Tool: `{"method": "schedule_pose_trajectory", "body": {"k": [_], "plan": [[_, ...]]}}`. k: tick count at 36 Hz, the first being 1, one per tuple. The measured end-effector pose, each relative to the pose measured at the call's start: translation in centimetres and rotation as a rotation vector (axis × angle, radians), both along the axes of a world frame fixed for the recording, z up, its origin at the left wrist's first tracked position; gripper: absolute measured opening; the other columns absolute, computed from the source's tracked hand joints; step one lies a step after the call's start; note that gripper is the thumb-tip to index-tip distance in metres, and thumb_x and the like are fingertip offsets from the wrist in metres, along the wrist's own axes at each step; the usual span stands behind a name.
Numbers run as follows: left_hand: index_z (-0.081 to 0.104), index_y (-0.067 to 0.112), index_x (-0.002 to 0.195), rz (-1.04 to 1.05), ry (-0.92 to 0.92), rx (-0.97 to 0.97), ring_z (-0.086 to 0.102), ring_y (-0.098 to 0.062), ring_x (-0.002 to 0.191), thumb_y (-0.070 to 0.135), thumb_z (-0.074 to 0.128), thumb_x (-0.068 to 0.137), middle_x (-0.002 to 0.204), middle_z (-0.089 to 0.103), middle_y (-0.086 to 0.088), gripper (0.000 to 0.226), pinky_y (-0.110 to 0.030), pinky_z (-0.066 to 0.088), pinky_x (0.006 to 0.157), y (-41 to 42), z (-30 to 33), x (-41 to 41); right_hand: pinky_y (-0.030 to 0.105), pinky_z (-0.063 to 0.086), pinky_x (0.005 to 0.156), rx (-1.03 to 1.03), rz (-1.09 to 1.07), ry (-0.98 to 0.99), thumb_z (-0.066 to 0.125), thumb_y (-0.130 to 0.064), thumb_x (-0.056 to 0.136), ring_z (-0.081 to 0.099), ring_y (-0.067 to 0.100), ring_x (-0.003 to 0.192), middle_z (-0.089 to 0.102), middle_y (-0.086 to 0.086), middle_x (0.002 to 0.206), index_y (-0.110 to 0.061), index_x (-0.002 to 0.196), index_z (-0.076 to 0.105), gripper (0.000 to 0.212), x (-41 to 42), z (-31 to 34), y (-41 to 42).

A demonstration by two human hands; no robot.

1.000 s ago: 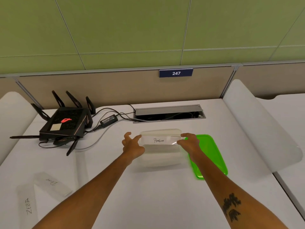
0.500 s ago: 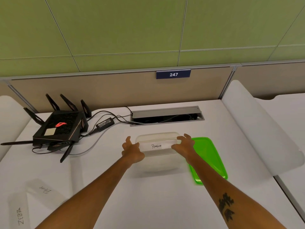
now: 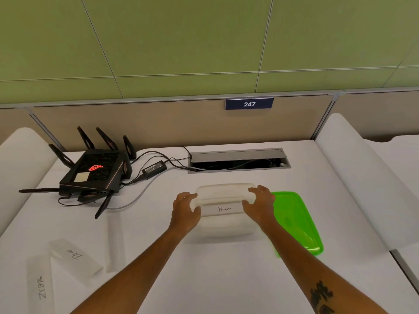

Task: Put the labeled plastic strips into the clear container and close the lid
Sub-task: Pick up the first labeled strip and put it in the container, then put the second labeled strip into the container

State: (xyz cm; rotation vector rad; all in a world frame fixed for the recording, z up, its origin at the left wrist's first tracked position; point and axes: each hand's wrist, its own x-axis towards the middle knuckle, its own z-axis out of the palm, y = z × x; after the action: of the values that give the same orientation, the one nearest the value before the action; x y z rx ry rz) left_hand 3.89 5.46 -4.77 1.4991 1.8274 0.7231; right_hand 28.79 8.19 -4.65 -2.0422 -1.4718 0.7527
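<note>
- Bare table [image 3: 226,279] is seen at 6 o'clock of the clear container [image 3: 225,223]; open passage there between the forearms.
- 3 o'clock is blocked by the green lid [image 3: 294,223], lying just beside it.
- 12 o'clock: free strip, then the cable hatch [image 3: 238,160].
- 10 o'clock is occupied by the router [image 3: 95,173] and cables.
- 8 o'clock: loose strips [image 3: 74,257] lie well apart.

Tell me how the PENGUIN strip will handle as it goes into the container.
The PENGUIN strip looks thin and see-through, so it is probably light and flexible. Held at its ends by the left hand and right hand, it spans the clear container, so it may need bowing to fit. Its glossy surface could be slippery.
</note>
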Motion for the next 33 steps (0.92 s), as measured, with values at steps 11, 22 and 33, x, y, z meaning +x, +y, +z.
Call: {"method": "schedule_pose_trajectory", "body": {"k": [11,22,33], "plan": [[0.067,0.023,0.12,0.177,0.004,0.213,0.063,-0.006,0.104,0.009,0.059,0.095,0.119,0.066,0.012,0.03,-0.021,0.054,0.089,-6.5,-1.7,-10.0,0.041,0.039,0.094,0.535,0.095,-0.101,0.071,-0.012,0.077,0.044,0.023,0.128,0.056,-0.006,0.136,-0.028,0.116,0.067,0.042,-9.9,2.6,-5.4],[0.059,0.014,0.134,0.219,0.192,0.016,0.051,-0.023,0.133,0.003,0.057,0.094,0.143,0.054,-0.004,0.041,-0.034,0.044,0.108,-8.6,-2.0,-22.0,0.019,0.049,0.087,0.079,0.351,0.431,0.068,-0.015,0.086,0.054,0.004,0.1,0.06,-0.014,0.113,-0.03,0.121,0.061,0.039,-23.8,-0.8,-14.3],[0.029,0.011,0.156,0.199,0.273,-0.3,0.031,-0.03,0.149,0.018,0.052,0.101,0.163,0.027,-0.011,0.061,-0.044,0.035,0.118,-6.3,-2.2,-29.3,0.025,0.056,0.083,-0.589,0.144,0.721,0.068,-0.028,0.083,0.066,0.01,0.094,0.068,-0.007,0.108,-0.026,0.12,0.064,0.037,-32.1,-1.5,-18.1]]}}
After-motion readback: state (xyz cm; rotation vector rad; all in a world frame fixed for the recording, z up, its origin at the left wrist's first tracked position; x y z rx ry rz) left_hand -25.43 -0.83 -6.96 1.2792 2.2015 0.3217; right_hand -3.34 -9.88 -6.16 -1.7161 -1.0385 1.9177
